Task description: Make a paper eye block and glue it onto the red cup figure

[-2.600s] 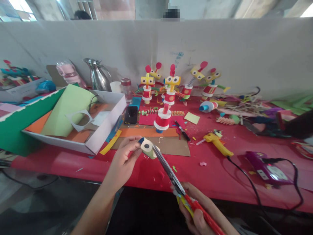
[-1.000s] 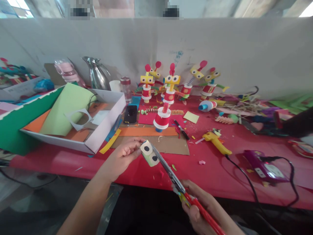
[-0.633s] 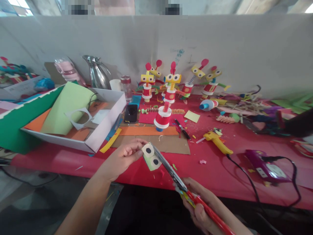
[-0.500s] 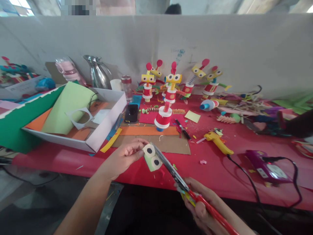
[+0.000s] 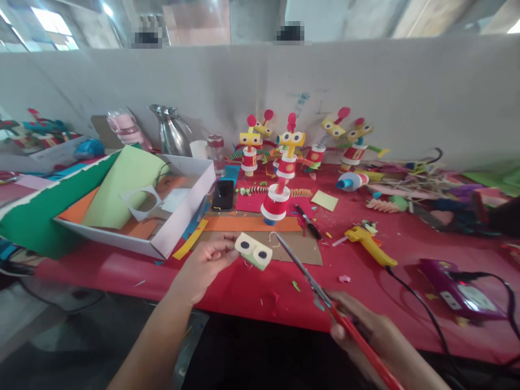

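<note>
My left hand [image 5: 209,265] is closed, pinching one end of a pale green rolled paper piece [image 5: 255,264] with two black-and-white paper eyes on its front. In my right hand [image 5: 357,325] is a pair of scissors [image 5: 303,268], its long silver blades together and pointing up and left, a red handle running back under the palm. The blade tips are apart from the eye piece, just to its right. Past my hands stands a red-and-white paper cup figure [image 5: 276,203] with spring-folded paper arms and a blue foot; it has no head.
Several finished cup figures [image 5: 290,141] stand along the grey partition [image 5: 227,81]. A white box [image 5: 182,211] of coloured paper sits left. A yellow glue gun [image 5: 369,244], a purple power strip [image 5: 459,292] and cords lie right. A pen [image 5: 309,221] and cardboard [image 5: 300,249] lie ahead.
The scissors have moved away from the eye piece, down and right, with my right hand. My left hand has turned the piece so its eyes face up and lie more level.
</note>
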The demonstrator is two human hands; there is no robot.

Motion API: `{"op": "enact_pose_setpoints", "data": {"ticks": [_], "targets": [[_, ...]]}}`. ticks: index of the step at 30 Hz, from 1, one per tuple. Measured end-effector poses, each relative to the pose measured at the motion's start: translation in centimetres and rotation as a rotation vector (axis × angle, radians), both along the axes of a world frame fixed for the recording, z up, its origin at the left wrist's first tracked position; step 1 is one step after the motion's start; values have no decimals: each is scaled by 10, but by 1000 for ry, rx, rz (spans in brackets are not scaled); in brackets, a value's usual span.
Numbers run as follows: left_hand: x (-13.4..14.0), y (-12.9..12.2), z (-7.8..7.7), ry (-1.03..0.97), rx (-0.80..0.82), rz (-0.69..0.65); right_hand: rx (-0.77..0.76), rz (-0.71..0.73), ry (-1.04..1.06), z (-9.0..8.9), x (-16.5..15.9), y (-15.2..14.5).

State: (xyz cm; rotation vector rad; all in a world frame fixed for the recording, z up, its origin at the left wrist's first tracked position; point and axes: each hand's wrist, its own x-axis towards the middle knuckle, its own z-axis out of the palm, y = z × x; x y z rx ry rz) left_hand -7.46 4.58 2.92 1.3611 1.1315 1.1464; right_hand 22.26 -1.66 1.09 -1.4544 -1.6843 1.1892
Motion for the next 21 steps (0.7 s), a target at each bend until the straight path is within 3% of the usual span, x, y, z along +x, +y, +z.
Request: {"op": "enact_pose_setpoints", "data": {"ticks": [3,8,14,21], "targets": [[4,1,-14,-108,-29,111,249,105,-489,-8,19,32],[11,5,-30,-226,-106,210,583,213,-888,-24,41,76],[12,9,-36,-262,-120,278,646,269,-920,-37,46,91],[13,11,-45,-378,-140,326,671,171,-908,-40,34,85]]}}
